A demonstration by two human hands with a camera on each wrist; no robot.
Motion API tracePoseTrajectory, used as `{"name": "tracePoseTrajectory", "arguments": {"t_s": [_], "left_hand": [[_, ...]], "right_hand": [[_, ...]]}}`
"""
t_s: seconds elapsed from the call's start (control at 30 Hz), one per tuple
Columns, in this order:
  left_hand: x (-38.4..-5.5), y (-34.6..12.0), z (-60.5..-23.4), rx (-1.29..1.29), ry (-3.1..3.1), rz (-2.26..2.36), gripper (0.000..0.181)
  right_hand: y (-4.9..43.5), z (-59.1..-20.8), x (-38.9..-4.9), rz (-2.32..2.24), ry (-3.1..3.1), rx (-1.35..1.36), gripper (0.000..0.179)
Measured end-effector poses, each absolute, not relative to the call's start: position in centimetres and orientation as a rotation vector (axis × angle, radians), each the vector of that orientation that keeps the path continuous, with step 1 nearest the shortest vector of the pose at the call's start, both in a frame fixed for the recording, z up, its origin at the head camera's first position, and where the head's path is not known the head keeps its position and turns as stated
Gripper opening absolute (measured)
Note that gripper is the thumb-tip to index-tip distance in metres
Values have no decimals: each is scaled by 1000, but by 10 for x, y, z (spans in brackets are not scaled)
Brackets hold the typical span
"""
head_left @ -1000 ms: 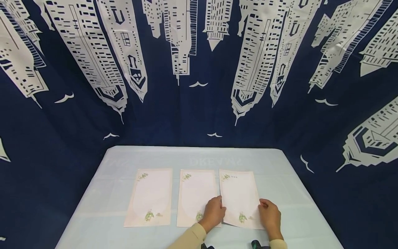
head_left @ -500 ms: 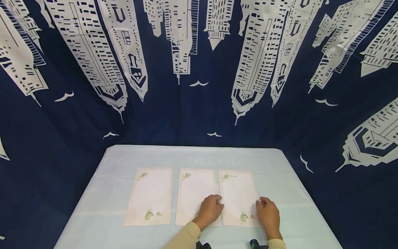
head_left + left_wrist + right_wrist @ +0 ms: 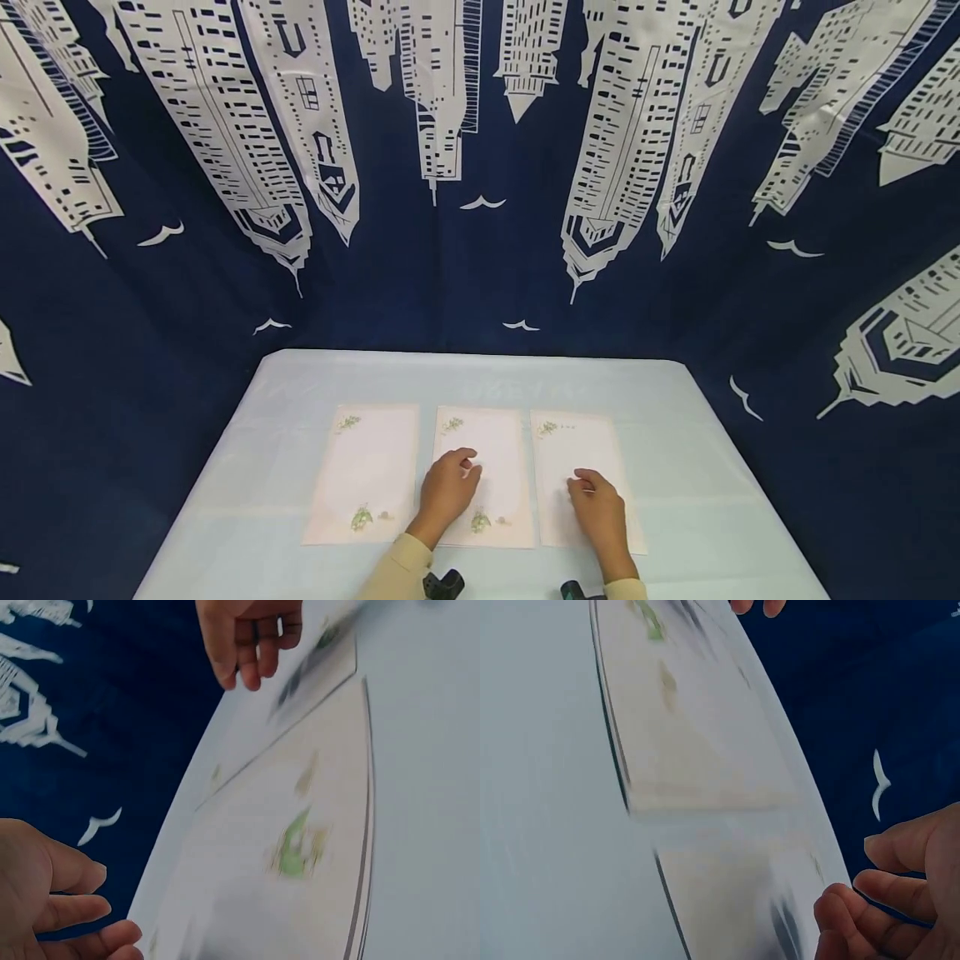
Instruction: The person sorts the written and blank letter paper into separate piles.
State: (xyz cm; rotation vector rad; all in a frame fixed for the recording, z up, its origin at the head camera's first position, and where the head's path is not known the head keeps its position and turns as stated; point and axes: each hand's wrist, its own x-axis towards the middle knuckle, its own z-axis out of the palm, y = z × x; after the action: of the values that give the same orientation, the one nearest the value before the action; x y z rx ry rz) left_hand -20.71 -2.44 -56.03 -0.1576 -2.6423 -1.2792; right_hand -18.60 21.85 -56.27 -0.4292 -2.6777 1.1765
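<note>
Three pale pink sheets of stationery with green plant prints lie in a row: a left sheet (image 3: 367, 467), a middle sheet (image 3: 501, 467) and a right sheet (image 3: 566, 450) with small dark marks near its top. Over the left edge of the middle sheet hovers my left hand (image 3: 446, 493), fingers loosely bent and holding nothing. My right hand (image 3: 602, 512) hangs over the right sheet, hiding its lower print, also with nothing in its grasp. In the left wrist view, doubled edges show along the paper (image 3: 247, 840), like stacked sheets.
A pale cloth covers the table (image 3: 697, 500). Behind and around it hangs a dark blue curtain (image 3: 420, 275) printed with white buildings and birds. Black wrist devices (image 3: 444, 585) show below both hands at the front.
Both hands have let go of the right sheet's edges, which now lies flat. They have moved left, the left hand onto the middle sheet, the right hand over the right sheet.
</note>
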Motion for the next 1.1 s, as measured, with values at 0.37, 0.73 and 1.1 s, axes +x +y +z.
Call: {"name": "tracePoseTrajectory", "arguments": {"t_s": [0.37, 0.73, 1.1], "left_hand": [[-199, -75, -568, 107, -2708, -1319, 42], [-189, -73, -573, 104, -2699, -1404, 43], [-181, -63, -575, 80, -2610, -1342, 31]], "right_hand": [[167, -572, -193, 1208, -2731, -288, 28], [153, -577, -193, 1204, -2783, -244, 29], [143, -576, -185, 1072, -2770, -179, 28]]}}
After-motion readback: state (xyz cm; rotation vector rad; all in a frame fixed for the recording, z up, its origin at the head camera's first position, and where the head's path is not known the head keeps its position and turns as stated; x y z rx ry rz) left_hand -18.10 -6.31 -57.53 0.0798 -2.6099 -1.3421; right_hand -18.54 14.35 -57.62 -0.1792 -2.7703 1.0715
